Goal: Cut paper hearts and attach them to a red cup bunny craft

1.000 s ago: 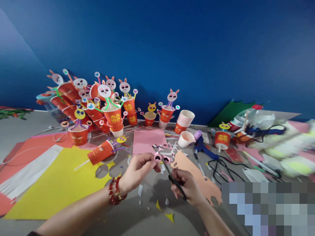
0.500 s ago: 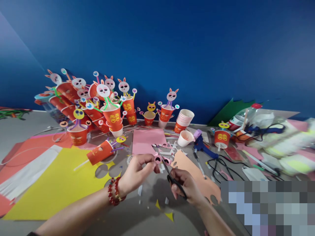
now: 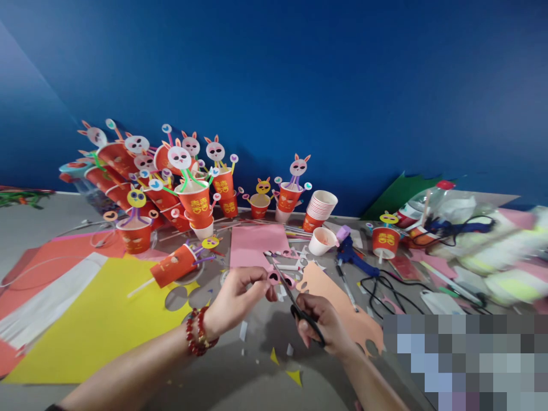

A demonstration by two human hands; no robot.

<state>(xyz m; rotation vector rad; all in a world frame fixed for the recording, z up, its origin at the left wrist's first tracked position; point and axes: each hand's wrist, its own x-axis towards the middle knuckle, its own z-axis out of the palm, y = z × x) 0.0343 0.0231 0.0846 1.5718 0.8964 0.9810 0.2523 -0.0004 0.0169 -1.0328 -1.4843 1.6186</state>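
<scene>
My left hand (image 3: 244,297), with red bead bracelets at the wrist, pinches a small pink paper piece (image 3: 273,277) bearing a black heart shape. In my right hand (image 3: 321,324) is a pair of scissors (image 3: 305,315) with black handles, its blades reaching up and left across the pink paper. A second black mark on pink shows just right of the blades. Beyond the hands lies a pink sheet (image 3: 259,242). An orange sheet (image 3: 338,302) with cut-out holes lies beside my right hand.
Red cups with paper bunny faces (image 3: 194,200) crowd the back left. A yellow sheet (image 3: 94,325) lies at left, near a tipped red cup (image 3: 173,266). Stacked cups (image 3: 321,205), a blue glue gun (image 3: 357,260) and black cable stand right. Paper scraps (image 3: 294,377) dot the grey table.
Almost nothing differs. My left hand and the pink piece have shifted very slightly left; the scissors stay across the paper.
</scene>
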